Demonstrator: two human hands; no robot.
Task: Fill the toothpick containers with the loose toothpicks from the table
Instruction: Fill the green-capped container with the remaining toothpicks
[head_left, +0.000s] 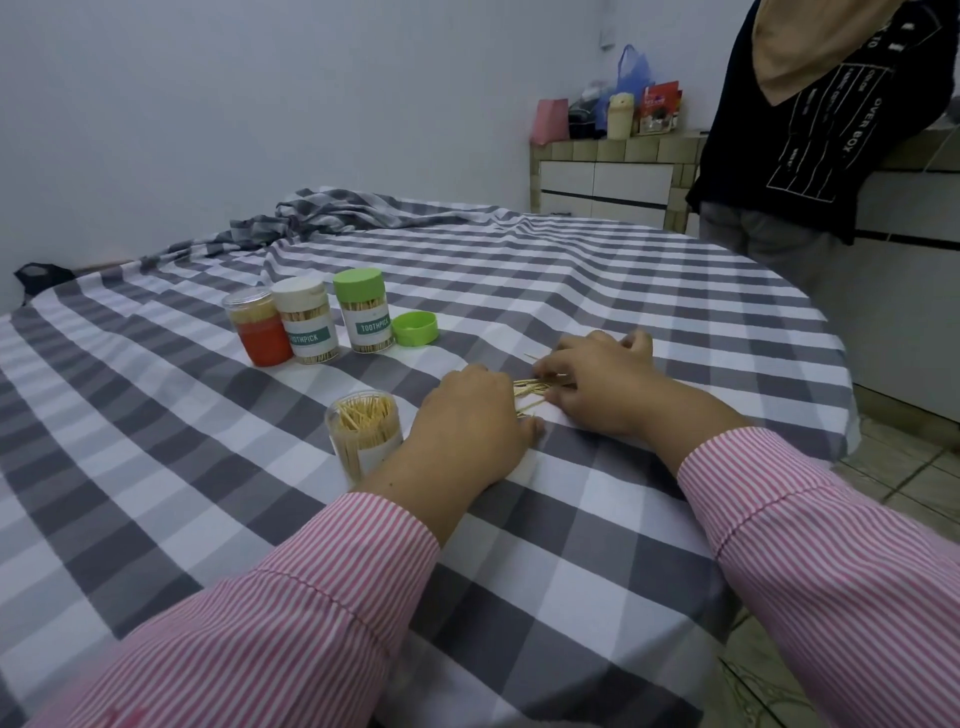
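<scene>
Just right of the open container (363, 431), both hands work the loose toothpicks (530, 391) on the table (571, 545): the right hand (602, 387) pinches some, the left hand (470, 415) cups over them, its grip hidden, apparently herding them for loading.

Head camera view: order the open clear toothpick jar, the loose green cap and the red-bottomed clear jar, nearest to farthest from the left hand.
1. Open clear toothpick jar, right beside the left hand, on its left.
2. Loose green cap, farther back on the checked cloth.
3. Red-bottomed clear jar, back left, at the row's left end.
</scene>
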